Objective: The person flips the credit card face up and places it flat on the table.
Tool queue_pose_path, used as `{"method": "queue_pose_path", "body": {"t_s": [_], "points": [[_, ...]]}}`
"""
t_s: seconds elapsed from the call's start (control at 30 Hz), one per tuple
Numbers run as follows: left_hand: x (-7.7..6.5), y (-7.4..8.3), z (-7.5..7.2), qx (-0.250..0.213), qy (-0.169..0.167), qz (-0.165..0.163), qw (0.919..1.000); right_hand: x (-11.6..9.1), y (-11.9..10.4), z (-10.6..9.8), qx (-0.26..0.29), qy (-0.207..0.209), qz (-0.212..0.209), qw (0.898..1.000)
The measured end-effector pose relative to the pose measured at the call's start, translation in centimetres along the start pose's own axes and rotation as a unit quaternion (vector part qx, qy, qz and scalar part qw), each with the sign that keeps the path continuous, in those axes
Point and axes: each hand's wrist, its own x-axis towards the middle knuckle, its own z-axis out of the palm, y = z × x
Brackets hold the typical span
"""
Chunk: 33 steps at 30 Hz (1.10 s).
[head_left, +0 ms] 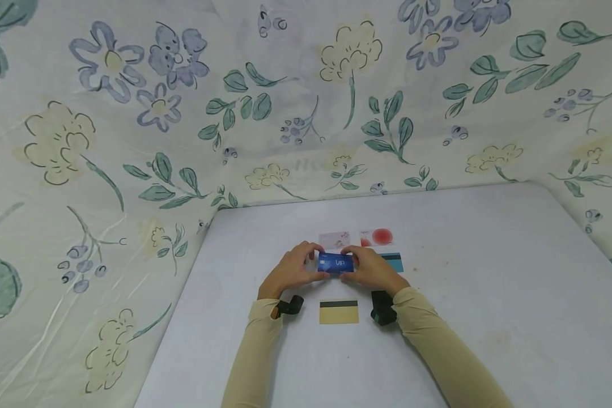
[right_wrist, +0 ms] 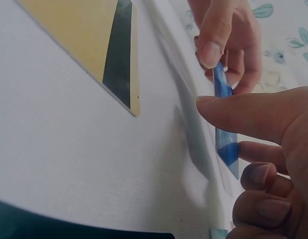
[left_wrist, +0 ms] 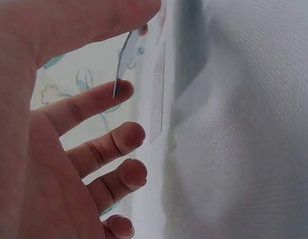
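Note:
A blue card (head_left: 335, 263) printed "VIP" is held up between both hands, its printed face seen in the head view. My left hand (head_left: 294, 266) pinches its left end between thumb and index finger; the other fingers are spread apart in the left wrist view. At the right end, my right hand (head_left: 374, 268) pinches the card (right_wrist: 225, 144) with thumb and index finger, the remaining fingers curled loosely. Below the hands lies a gold card (head_left: 339, 315) with a dark stripe. A teal striped card (head_left: 395, 262) is partly hidden behind the right hand.
Behind the hands lie a pale pinkish card (head_left: 334, 240) and a white card with a red circle (head_left: 382, 236). All rest on a white-covered table (head_left: 489, 272). Floral sheeting (head_left: 306, 113) stands at the back and sides.

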Motion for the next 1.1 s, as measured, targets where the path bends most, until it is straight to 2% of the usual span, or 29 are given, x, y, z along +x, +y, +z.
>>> {"method": "queue_pose_path", "body": {"t_s": [0.4, 1.1], "points": [[0.01, 0.04, 0.0, 0.02, 0.0, 0.004, 0.9998, 0.18, 0.35, 0.3, 0.002, 0.001, -0.003, 1.0], [0.67, -0.33, 0.75, 0.039, -0.033, -0.012, 0.9986, 0.17, 0.08, 0.44, 0.002, -0.004, -0.007, 1.0]]}}
